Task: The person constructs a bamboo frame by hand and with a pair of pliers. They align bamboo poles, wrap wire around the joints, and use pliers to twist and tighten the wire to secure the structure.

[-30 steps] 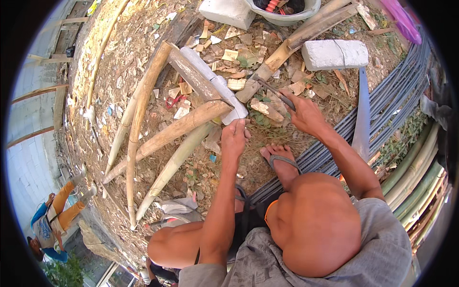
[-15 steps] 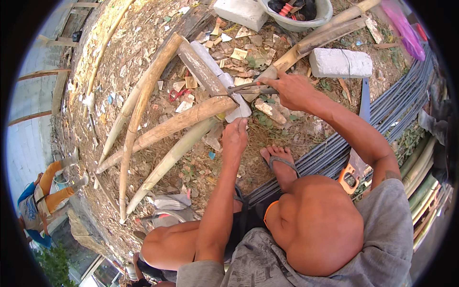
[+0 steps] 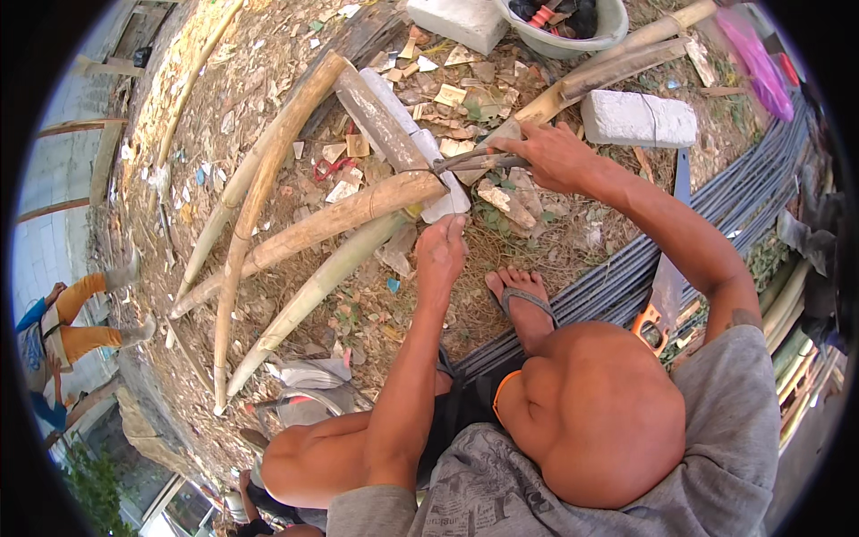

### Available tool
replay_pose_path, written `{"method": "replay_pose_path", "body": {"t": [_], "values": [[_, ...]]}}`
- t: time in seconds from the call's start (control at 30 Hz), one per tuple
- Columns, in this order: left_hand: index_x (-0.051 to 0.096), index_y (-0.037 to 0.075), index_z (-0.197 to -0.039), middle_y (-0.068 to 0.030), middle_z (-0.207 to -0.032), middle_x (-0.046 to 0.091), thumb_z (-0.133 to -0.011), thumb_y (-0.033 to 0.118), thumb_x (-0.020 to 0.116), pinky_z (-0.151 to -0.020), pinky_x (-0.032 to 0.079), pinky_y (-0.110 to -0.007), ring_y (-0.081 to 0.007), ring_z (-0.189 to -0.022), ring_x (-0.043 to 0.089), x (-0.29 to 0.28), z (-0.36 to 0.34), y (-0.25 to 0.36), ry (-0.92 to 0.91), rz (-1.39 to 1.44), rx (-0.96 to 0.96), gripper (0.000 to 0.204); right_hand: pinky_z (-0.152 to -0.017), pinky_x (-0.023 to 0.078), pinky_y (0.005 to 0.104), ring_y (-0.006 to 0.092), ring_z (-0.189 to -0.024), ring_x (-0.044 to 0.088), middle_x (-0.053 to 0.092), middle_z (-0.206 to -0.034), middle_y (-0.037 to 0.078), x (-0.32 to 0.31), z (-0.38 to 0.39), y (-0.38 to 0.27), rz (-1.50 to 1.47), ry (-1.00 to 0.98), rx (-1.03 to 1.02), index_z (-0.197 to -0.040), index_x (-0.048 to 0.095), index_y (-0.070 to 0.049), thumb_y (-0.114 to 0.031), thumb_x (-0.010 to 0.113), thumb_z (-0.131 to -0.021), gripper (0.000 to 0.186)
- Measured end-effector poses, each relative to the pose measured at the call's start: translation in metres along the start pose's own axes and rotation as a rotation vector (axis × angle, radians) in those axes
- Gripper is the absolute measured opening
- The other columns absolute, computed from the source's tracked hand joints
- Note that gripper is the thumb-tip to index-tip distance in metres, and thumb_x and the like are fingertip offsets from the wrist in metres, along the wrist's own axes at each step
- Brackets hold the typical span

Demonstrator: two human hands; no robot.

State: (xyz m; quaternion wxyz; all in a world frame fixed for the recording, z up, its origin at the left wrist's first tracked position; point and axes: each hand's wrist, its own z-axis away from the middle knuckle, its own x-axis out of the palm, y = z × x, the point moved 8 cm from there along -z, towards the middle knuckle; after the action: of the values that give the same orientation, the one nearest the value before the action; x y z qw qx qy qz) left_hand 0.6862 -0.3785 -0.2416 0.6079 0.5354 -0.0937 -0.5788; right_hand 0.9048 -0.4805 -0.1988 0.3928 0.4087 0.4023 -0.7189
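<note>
Bright daylight — upper-left ground (image 3: pixel 183 54) nearly washed out; centre fairly crisp — fisheye rim bent, corners black

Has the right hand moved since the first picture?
Yes. Judged against the white block, the right hand has shifted upward in the view and somewhat left.

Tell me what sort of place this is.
Likely an outdoor building site or work yard: long grey rods, an orange-handled handsaw and bamboo poles lie about in view.

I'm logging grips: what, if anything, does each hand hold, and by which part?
The right hand holds dark pincers by the handle end; whether the left hand holds anything cannot be told.
</note>
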Motion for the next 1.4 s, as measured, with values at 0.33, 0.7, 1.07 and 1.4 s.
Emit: {"method": "replay_pose_path", "body": {"t": [0.33,0.7,1.07,1.4], "values": [[0.077,0.002,-0.118,-0.0099,-0.065,0.068,-0.108,0.039,0.054,-0.069,0.052,-0.037,-0.0203,-0.064,0.066,0.004,-0.002,-0.003,-0.023,0.044,-0.020,0.045,-0.085,0.051,0.0546,0.0319,-0.099,0.074,0.069,-0.107,0.015,-0.008,0.004,-0.001,0.280,0.353,-0.189,-0.123,0.061,-0.004,-0.006,0.059,-0.097,0.026],[0.077,-0.002,-0.115,-0.0120,-0.062,0.065,-0.109,0.029,0.057,-0.065,0.052,-0.039,-0.0218,-0.059,0.066,0.006,0.001,0.006,0.006,0.146,0.007,0.037,-0.097,0.050,0.0518,0.0345,-0.110,0.069,0.068,-0.116,0.014,-0.007,-0.014,0.006,0.210,0.182,-0.047,-0.127,0.059,-0.008,-0.006,0.061,-0.094,0.033],[0.075,-0.002,-0.119,-0.0140,-0.065,0.066,-0.110,0.033,0.053,-0.068,0.052,-0.040,-0.0239,-0.062,0.066,0.013,-0.001,0.011,-0.027,0.153,-0.009,0.042,-0.085,0.058,0.0531,0.0401,-0.101,0.074,0.071,-0.110,0.020,-0.014,-0.011,-0.005,0.078,0.195,-0.084,-0.120,0.063,-0.001,-0.024,0.070,-0.099,0.033],[0.077,0.001,-0.122,-0.0094,-0.066,0.067,-0.110,0.032,0.056,-0.066,0.051,-0.036,-0.0178,-0.063,0.063,0.023,-0.004,-0.002,-0.018,0.229,-0.081,0.040,-0.073,0.060,0.0487,0.0384,-0.078,0.076,0.073,-0.080,0.024,0.038,-0.016,0.015,-0.141,-0.171,0.153,-0.098,0.075,0.003,-0.042,0.079,-0.094,0.045]]}}
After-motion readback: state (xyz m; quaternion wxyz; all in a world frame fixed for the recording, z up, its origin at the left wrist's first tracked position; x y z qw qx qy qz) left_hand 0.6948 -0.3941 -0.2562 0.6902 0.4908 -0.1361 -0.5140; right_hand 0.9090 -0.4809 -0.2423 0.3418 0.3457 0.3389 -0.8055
